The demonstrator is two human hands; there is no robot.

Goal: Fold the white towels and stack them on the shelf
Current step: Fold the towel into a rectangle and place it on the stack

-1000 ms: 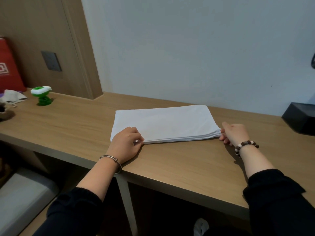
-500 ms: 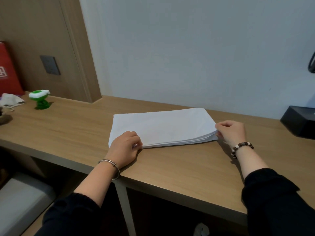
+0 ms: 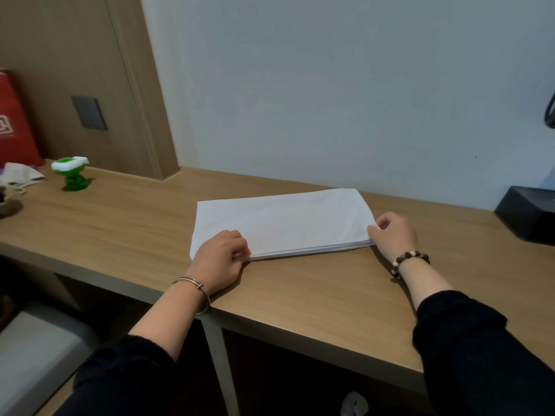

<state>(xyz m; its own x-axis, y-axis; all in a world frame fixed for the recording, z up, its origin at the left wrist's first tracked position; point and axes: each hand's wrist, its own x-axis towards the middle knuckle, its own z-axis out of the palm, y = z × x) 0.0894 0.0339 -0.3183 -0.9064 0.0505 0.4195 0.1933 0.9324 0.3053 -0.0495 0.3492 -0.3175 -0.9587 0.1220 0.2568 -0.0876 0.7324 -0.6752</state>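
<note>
A folded flat white cloth towel [image 3: 282, 223] lies on the light wooden desk [image 3: 300, 292], spanning between the fingers: left hand [image 3: 220, 259] curls onto its corner, fingertips hidden; right hand [image 3: 393, 232] pinches the opposite corner.

this looks like a lived-in room, a bedroom or a hotel-style guest room rather than a workplace; which of the two cannot be told. a long built-in wooden surface [image 3: 300, 295] runs along a plain white wall [image 3: 330, 85], with open compartments under it. at 10 o'clock a wood panel [image 3: 60, 55] carries a grey switch plate [image 3: 89, 113]. personal things sit at 9 o'clock: a red paper bag [image 3: 15, 121], a white face mask [image 3: 21, 175], a small green gadget [image 3: 72, 174]. a folded white towel [image 3: 282, 220] lies at 12 o'clock, a black box [image 3: 528, 214] at 3 o'clock, a grey cushion [image 3: 36, 349] low at 8 o'clock.
</note>
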